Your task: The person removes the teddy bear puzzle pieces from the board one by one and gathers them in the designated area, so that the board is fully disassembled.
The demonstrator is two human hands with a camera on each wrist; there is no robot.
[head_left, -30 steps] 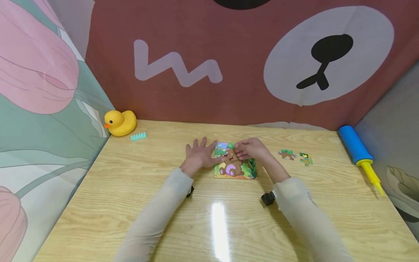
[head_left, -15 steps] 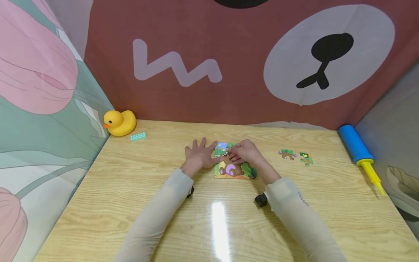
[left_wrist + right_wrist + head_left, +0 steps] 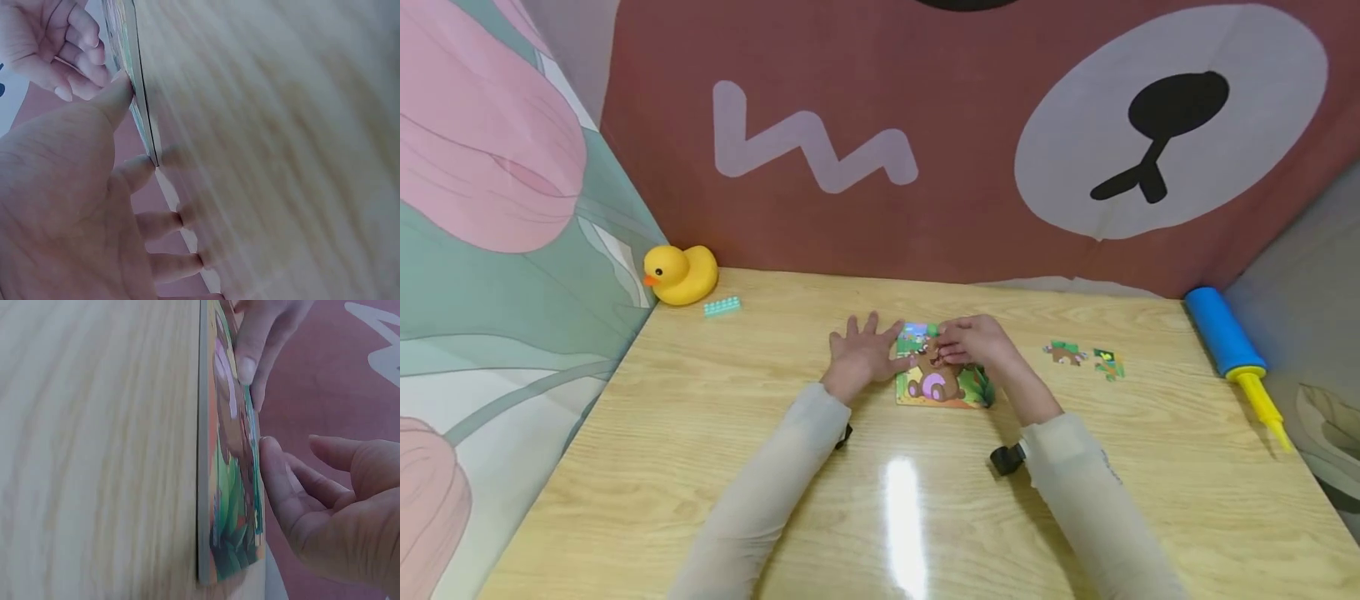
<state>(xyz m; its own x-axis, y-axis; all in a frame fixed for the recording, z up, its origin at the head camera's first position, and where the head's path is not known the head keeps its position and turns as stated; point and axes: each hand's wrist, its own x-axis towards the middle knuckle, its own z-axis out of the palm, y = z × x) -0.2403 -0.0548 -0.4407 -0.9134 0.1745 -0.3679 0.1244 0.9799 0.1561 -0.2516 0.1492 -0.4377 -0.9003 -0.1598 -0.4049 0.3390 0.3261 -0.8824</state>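
A jigsaw puzzle board (image 3: pixel 934 387) with a brown bear picture lies on the table. My left hand (image 3: pixel 863 358) is spread flat at its left side. In the left wrist view, the left thumb (image 3: pixel 115 100) rests on the board's edge and the other fingertips touch the tabletop. My right hand (image 3: pixel 976 342) is over the upper right of the board. In the right wrist view, its fingertips (image 3: pixel 270 450) touch the puzzle face, while the thumb stands apart with nothing held. Two loose puzzle pieces, a brown one (image 3: pixel 1067 353) and a darker green one (image 3: pixel 1108 363), lie to the right.
A yellow rubber duck (image 3: pixel 682 275) sits at the back left, with a mint toy brick (image 3: pixel 722 306) before it. A blue and yellow hand pump (image 3: pixel 1232 346) lies along the right edge. A brown printed backdrop (image 3: pixel 955 208) rises behind the table (image 3: pixel 820 517).
My right hand moved left over the bear's head, then back right, and its fingers have loosened. The left hand stays in place. The head view has shifted slightly.
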